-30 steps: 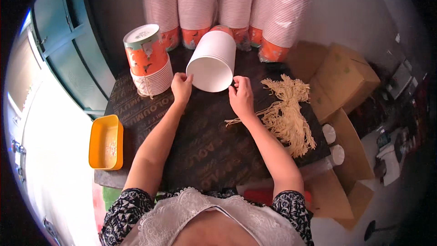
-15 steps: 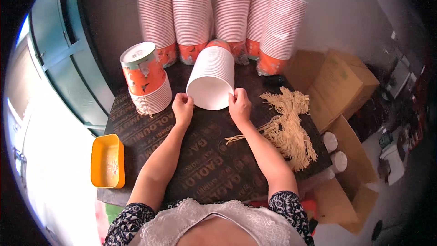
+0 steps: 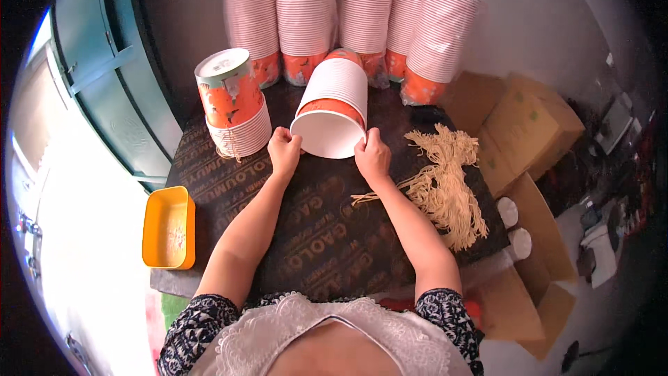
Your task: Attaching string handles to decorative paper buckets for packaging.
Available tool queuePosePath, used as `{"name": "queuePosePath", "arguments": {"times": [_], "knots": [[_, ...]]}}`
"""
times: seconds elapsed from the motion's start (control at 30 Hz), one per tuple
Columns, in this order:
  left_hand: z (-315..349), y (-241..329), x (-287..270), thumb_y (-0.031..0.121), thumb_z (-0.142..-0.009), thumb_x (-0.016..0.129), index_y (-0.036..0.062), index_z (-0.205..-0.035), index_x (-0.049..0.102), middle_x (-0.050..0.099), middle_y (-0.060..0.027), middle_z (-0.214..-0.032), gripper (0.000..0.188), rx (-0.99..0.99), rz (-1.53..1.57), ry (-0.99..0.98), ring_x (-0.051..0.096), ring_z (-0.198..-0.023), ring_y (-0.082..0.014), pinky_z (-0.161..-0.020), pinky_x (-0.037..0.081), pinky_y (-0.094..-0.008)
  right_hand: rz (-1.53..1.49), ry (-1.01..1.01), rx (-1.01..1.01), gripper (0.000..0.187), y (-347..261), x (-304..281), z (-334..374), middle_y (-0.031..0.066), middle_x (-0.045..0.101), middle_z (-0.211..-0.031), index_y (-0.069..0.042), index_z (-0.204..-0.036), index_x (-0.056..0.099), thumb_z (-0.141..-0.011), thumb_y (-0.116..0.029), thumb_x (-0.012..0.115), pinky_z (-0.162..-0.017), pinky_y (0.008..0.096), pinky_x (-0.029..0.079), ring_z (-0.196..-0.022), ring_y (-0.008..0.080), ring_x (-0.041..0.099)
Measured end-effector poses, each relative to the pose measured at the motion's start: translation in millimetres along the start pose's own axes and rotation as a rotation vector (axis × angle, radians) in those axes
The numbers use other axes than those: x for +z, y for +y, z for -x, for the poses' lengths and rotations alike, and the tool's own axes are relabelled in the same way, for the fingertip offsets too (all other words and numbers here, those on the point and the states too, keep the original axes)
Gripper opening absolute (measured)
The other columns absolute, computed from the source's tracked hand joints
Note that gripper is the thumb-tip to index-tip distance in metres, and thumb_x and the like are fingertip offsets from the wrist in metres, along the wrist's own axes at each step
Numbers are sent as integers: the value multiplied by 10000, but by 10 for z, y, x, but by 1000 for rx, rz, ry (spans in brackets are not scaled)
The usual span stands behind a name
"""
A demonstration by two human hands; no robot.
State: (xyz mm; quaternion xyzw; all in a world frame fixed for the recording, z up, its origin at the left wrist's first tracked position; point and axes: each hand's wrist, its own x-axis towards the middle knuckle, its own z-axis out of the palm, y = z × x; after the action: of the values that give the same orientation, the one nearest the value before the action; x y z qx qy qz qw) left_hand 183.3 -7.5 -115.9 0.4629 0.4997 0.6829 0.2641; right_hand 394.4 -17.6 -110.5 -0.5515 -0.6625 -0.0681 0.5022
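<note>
1. The front bucket (image 3: pixel 328 136), a white paper one, lies on its side at the clock's centre, mouth toward the person, partly nested in a lying stack (image 3: pixel 339 87) of buckets at 12 o'clock; an orange band of its wall shows between.
2. The left hand (image 3: pixel 285 152) pinches its rim at 9 o'clock, fingers curled and thumb pressed in; the right hand (image 3: pixel 374 155) does likewise at 3 o'clock. Both are closed on the rim.
3. Beneath is a dark surface (image 3: pixel 313 237) with faint brown print.
4. Also on the surface: an upside-down orange stack (image 3: pixel 233 101) with string round its rims at 10 o'clock; tall plastic-wrapped stacks (image 3: pixel 305 14) from 11 to 1; a spread bundle of cream string (image 3: pixel 452 198) at 4, its loose strands passing under the right forearm; a yellow bin (image 3: pixel 169 230) at 8, near the edge.
5. Beyond, cardboard boxes (image 3: pixel 532 129) sit from 3 to 4 o'clock, a grey wall (image 3: pixel 532 35) rises at 2, and a teal door (image 3: pixel 125 87) stands between 9 and 10.
</note>
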Motion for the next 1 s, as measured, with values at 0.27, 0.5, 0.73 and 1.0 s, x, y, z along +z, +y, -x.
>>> {"name": "queuePosePath", "arguments": {"times": [0.27, 0.5, 0.73, 1.0], "knots": [[12, 125, -100, 69, -753, 571, -67, -838, 604, 657, -138, -737, 164, 16, -219, -133, 646, -624, -196, -545, 537, -351, -67, -107, -13, 121, -166, -192, 62, 241, 612, -697, 1, -813, 508, -771, -108, 534, -611, 537, 482, -664, 452, 613], [221, 465, -524, 118, -813, 570, -56, -995, 553, 624, -131, -809, 253, -360, -127, -443, 641, -629, -205, -500, 554, -313, -87, -270, -27, 271, -301, -509, 262, 234, 611, -647, -2, -775, 601, -871, -246, 533, -595, 510, 492, -641, 427, 625], [406, 665, -1032, 491, -909, 472, 13, -1259, 476, 579, -116, -1158, 593, -303, 452, -352, 588, -1005, -210, -867, 438, -347, -126, -276, -213, 278, -469, -663, 359, 214, 593, -626, -4, -764, 541, -931, -221, 494, -535, 478, 493, -598, 397, 626], [630, 1246, -1265, -33, -842, 511, 1, -1135, 571, 518, -165, -1278, 301, 643, -304, -119, 515, -1193, -295, -1037, 359, -386, -114, -110, -590, 120, -905, -778, 140, 98, 613, -849, -70, -900, 596, -794, -59, 650, -542, 385, 512, -664, 309, 643]]}}
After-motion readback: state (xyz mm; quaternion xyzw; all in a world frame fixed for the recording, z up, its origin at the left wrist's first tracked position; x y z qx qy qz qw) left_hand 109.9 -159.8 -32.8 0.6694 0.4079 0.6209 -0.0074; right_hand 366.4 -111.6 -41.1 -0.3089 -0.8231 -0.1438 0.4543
